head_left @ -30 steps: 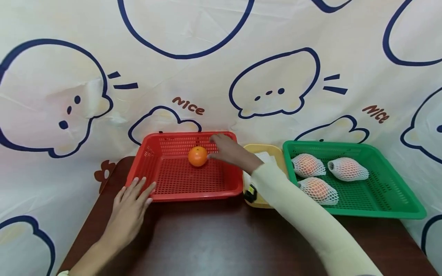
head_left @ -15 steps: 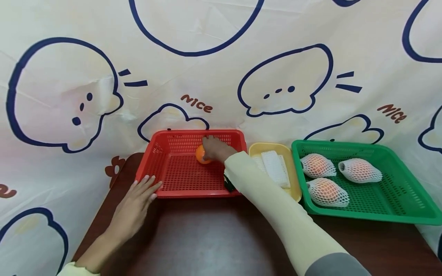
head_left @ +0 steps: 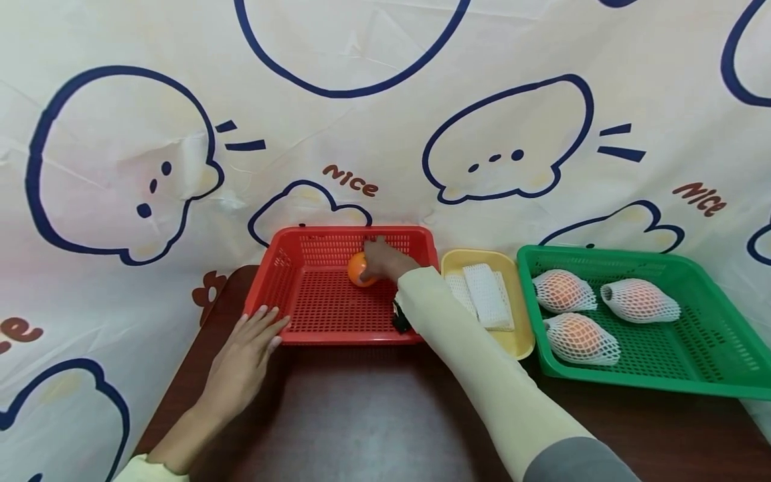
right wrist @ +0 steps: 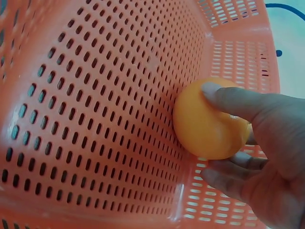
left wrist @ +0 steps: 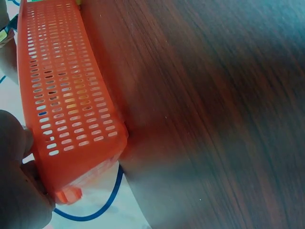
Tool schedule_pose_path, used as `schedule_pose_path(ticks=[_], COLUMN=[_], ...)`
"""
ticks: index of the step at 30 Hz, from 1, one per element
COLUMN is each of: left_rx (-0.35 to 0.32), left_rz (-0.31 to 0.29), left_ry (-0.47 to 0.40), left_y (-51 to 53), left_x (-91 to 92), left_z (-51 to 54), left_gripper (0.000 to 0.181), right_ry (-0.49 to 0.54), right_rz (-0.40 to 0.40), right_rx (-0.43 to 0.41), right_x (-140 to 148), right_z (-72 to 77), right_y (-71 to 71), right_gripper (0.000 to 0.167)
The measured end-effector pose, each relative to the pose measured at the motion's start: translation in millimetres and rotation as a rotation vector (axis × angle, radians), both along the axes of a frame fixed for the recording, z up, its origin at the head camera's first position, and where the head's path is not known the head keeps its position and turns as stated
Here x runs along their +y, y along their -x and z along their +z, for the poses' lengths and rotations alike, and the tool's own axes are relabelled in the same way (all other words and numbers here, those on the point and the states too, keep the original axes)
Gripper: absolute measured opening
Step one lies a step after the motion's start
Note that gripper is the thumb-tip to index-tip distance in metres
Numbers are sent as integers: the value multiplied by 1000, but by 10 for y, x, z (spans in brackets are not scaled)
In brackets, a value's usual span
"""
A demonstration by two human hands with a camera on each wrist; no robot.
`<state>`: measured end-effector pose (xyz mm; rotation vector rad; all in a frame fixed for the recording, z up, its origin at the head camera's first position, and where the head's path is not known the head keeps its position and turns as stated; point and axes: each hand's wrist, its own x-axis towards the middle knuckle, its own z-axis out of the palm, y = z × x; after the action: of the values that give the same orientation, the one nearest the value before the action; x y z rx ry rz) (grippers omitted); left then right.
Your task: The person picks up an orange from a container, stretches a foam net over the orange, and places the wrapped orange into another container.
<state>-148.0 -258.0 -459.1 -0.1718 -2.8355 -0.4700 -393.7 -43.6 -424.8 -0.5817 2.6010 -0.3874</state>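
An orange (head_left: 358, 270) sits toward the back of the red basket (head_left: 331, 338). My right hand (head_left: 385, 260) reaches into the basket and grips it. In the right wrist view the thumb lies across the orange (right wrist: 205, 124) while the other fingers of the right hand (right wrist: 271, 152) curl round its far side. My left hand (head_left: 245, 358) rests at the basket's near left corner, fingers fairly straight over the rim. The left wrist view shows part of the left hand (left wrist: 21, 176) against that corner of the basket (left wrist: 71, 95).
A yellow tray (head_left: 523, 328) with white foam net sleeves (head_left: 488, 294) stands right of the red basket. Beyond it, a green basket (head_left: 680, 381) holds three fruits in foam nets (head_left: 581, 340). All stand on a dark wooden table (head_left: 349, 415) before a patterned cloth (head_left: 337, 134).
The right hand has moved left and down onto the orange and taken hold of it. The left hand has stayed at the basket corner. The head view has shifted slightly.
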Motion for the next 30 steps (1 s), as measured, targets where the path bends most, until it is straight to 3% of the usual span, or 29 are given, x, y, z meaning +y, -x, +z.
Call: schedule_pose_path(ticks=[8,15,25,30], left_rx=[28,29,-119,-123], left_rz=[-14,-12,30,30], left_ry=[-6,-4,-47,-76], left_y=[-7,-5,40,125], left_x=[7,4,66,201], left_z=[-3,5,130,218], left_gripper=[39,38,47,54], right_ry=[88,161,286,395], right_rz=[-41,-83,-66,-41], right_rx=[-29,-34,10,-3], right_x=[29,40,190,269], right_z=[-81,-107,-22,142], right_y=[68,110,67,11], right_gripper=[87,77,72,75])
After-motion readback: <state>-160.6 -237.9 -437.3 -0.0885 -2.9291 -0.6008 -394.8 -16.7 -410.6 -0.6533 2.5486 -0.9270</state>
